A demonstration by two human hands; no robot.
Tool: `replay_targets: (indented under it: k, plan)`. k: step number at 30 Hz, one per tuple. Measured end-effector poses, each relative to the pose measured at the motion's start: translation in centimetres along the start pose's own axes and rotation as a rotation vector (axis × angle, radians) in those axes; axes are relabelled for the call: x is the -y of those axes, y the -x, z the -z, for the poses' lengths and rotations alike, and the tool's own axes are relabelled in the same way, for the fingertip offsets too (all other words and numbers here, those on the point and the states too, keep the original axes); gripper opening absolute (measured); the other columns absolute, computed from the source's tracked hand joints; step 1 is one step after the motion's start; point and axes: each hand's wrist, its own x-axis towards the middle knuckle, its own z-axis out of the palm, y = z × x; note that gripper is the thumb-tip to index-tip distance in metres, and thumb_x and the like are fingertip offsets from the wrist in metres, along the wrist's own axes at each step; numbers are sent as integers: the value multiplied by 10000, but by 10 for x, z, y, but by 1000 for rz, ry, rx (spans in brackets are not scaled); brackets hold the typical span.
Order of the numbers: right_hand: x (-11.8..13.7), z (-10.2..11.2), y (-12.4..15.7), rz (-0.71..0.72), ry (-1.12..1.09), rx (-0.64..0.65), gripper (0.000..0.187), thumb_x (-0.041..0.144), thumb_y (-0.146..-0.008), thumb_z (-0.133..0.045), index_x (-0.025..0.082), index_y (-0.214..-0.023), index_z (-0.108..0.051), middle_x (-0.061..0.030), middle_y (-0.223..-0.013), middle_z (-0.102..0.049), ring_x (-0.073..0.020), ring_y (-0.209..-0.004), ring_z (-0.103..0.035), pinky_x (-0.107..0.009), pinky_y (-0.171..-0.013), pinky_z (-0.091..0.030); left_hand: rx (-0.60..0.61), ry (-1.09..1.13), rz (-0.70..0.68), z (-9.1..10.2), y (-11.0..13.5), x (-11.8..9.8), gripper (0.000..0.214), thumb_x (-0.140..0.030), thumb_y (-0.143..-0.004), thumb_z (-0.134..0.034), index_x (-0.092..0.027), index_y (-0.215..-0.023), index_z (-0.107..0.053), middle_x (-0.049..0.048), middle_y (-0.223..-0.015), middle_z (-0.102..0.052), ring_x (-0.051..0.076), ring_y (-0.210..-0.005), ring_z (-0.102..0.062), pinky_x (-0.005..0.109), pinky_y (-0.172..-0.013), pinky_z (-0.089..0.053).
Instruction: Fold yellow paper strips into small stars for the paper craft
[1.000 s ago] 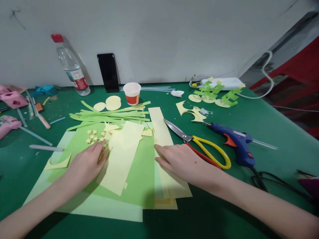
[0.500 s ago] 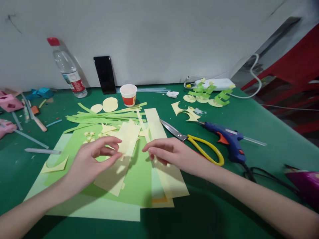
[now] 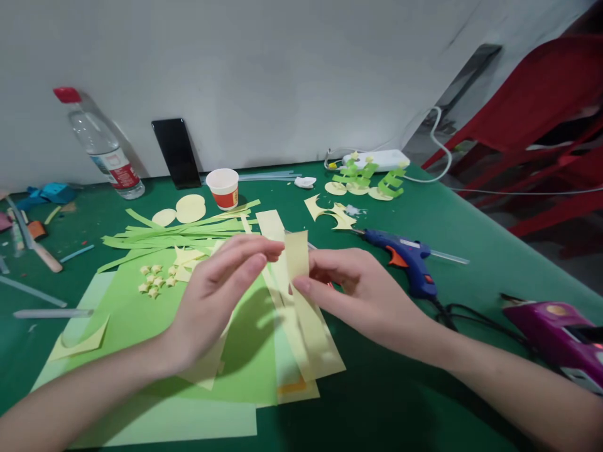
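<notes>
My right hand (image 3: 358,292) pinches a pale yellow paper strip (image 3: 298,263) and holds it upright above the green table (image 3: 424,389). My left hand (image 3: 221,292) is raised beside it, thumb and fingers stretched toward the strip's top edge; whether they touch it I cannot tell. Below both hands lie yellow paper pieces (image 3: 306,333) on green sheets (image 3: 155,351). Several tiny yellow paper stars (image 3: 153,280) sit on the green sheet left of my left hand. The scissors are mostly hidden behind my right hand.
A blue glue gun (image 3: 400,251) with its cord lies right of my hands, a purple device (image 3: 556,336) further right. Green strips (image 3: 174,235), yellow discs (image 3: 186,209), a paper cup (image 3: 223,187), a phone (image 3: 176,154) and a bottle (image 3: 101,147) stand behind. Red chairs (image 3: 532,125) are at right.
Both hands left the papers on the table and rose. My right hand picked up a yellow strip and lifted it; my left hand came toward it. The view shifted to the right.
</notes>
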Motion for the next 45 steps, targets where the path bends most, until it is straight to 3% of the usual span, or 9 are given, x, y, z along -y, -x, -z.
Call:
replay_targets:
  k: [7, 16, 23, 29, 40, 45]
  plan:
    - [9, 6, 7, -9, 174, 123, 297, 201, -778, -447, 172, -535, -279, 48, -512, -272, -65, -488, -274, -206, -444, -226, 52, -1, -40, 7, -16, -9, 119, -284, -811, -621, -345, -818, -723, -38, -853, -698, 127, -824, -619, 234, -717, -529]
    - [4, 8, 5, 31, 192, 208, 289, 223, -825, -460, 171, -571, -334, 47, -553, -320, -70, -526, -306, -200, -473, -257, 26, -40, -43, 6, -13, -6, 93, -232, -775, -659, -278, -735, -729, -18, -757, -701, 144, -738, -615, 287, -707, -529]
    - [5, 4, 6, 115, 139, 144, 336, 227, -884, -419, 171, -562, -342, 49, -528, -338, -59, -490, -311, -202, -459, -253, 81, -32, -37, -1, -9, -7, 114, -147, -737, -684, -247, -702, -724, -36, -688, -692, 118, -667, -601, 248, -692, -507]
    - [4, 7, 7, 122, 150, 146, 367, 244, -900, -382, 184, -564, -247, 36, -542, -270, -81, -503, -272, -239, -467, -232, 91, -59, -10, 2, -9, -9, 140, -242, -823, -597, -289, -800, -726, -35, -751, -705, 141, -743, -626, 253, -688, -520]
    - [4, 9, 10, 233, 190, 117, 371, 193, -886, -429, 187, -578, -224, 50, -539, -209, -78, -487, -213, -234, -465, -219, 218, -157, -29, 4, -13, -14, 162, -123, -762, -649, -266, -756, -725, -56, -745, -704, 117, -741, -595, 227, -723, -483]
    - [4, 9, 8, 270, 273, 82, 268, 188, -866, -475, 182, -606, -416, 44, -530, -391, -64, -476, -327, -210, -459, -261, 235, -130, 13, 5, -11, -13, 174, -122, -751, -661, -281, -759, -731, -57, -744, -708, 119, -729, -603, 224, -691, -490]
